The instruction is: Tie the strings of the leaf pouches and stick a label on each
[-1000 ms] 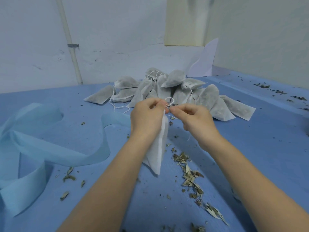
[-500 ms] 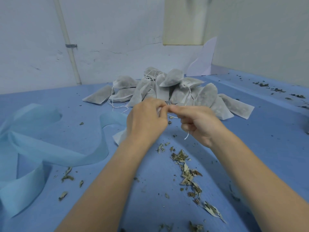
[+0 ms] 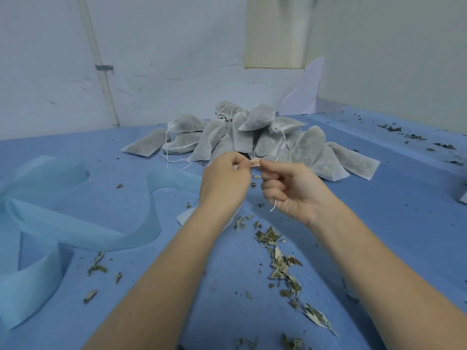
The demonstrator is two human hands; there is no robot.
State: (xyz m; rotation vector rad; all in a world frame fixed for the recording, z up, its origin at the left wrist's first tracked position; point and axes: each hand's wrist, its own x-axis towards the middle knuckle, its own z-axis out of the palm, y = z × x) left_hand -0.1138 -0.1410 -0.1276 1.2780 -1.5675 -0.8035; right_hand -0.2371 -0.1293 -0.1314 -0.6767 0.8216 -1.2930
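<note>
My left hand point(image 3: 223, 183) and my right hand point(image 3: 293, 190) meet above the blue surface, fingertips pinching a small loop of white string point(image 3: 254, 162) between them. A loose string end point(image 3: 273, 207) hangs below my right palm. The white pouch point(image 3: 185, 217) that the string belongs to lies mostly hidden under my left wrist, only a corner showing. Behind the hands lies a pile of several grey-white leaf pouches point(image 3: 252, 137) with loose strings. No label is in view.
A long light-blue fabric strip point(image 3: 75, 231) curls across the left of the blue mat point(image 3: 391, 198). Dried leaf bits point(image 3: 280, 256) are scattered near my arms and at the far right. A white sheet point(image 3: 303, 92) leans on the back wall.
The pouch hung upright from my left hand a second ago; now it lies low behind my left wrist. Both hands have drawn slightly apart, and a string loop shows between the fingertips.
</note>
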